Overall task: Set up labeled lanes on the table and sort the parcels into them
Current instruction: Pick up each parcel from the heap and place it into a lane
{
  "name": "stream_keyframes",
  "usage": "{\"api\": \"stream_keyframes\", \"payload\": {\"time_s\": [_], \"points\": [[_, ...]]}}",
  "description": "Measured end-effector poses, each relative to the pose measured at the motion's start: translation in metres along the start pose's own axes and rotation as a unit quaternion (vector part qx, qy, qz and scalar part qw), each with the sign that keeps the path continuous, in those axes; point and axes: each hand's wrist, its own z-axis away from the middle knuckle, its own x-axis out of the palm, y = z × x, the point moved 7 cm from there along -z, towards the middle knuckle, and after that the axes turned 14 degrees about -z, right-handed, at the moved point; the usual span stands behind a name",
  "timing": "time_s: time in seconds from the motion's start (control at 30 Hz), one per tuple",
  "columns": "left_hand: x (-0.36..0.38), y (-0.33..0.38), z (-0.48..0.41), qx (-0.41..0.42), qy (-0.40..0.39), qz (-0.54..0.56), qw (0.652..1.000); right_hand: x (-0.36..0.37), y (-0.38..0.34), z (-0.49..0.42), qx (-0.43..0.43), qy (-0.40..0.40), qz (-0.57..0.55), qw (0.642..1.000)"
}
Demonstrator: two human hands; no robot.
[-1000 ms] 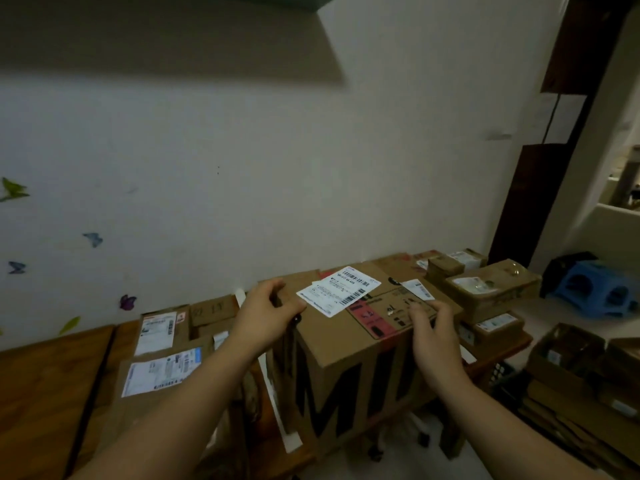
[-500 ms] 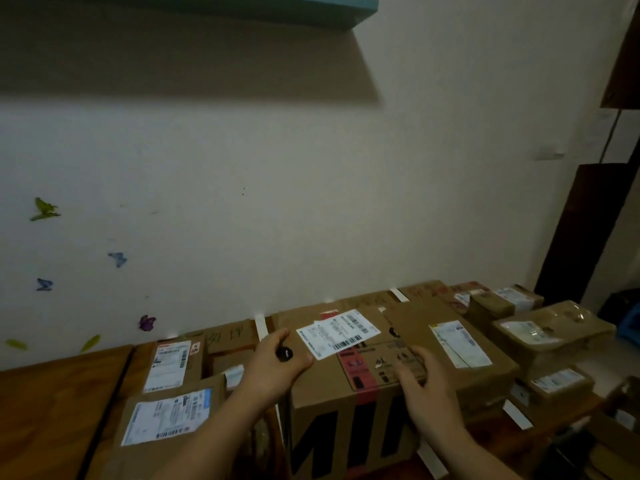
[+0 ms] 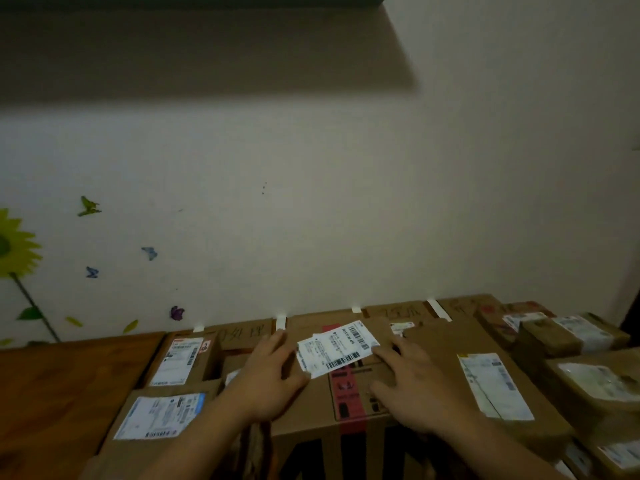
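A large brown parcel with a white barcode label and red tape stands on the table among other parcels. My left hand lies flat on its top left part, fingers spread toward the wall. My right hand rests flat on its top right part, fingers apart. Neither hand is closed around it. Along the wall run cardboard lane labels with handwriting, split by white tape strips. A second handwritten label sits further right.
Two labelled parcels sit to the left of the big one. A flat parcel lies to its right, with several smaller parcels stacked beyond. Bare wooden table shows at the left. The wall is close behind.
The big parcel has gone from carried at the table's edge to standing between the other parcels. My hands have shifted from its sides to flat on its top. The view turned left.
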Motion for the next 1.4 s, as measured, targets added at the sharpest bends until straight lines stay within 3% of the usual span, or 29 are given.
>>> {"api": "stream_keyframes", "payload": {"time_s": [0.13,0.33,0.47,0.63,1.07,1.4], "points": [[0.008,0.006,-0.004,0.0,-0.036,-0.025,0.999,0.01,-0.008,-0.019,0.013,-0.066,0.025,0.997],[0.002,0.004,-0.019,0.018,-0.035,-0.007,0.999,0.003,-0.01,-0.03,0.03,-0.059,0.017,0.998],[0.015,-0.003,-0.019,0.033,-0.074,-0.067,0.994,0.008,-0.012,-0.033,0.027,-0.06,0.071,0.995],[0.012,0.001,-0.026,0.064,-0.057,-0.13,0.988,0.021,-0.016,-0.047,0.017,-0.076,0.109,0.991],[0.013,-0.007,-0.025,0.036,-0.112,-0.116,0.986,0.023,-0.022,-0.059,-0.002,-0.119,0.175,0.977],[-0.022,-0.092,0.015,-0.003,-0.07,-0.082,0.994,0.049,-0.096,-0.057,-0.039,-0.113,0.216,0.969]]}}
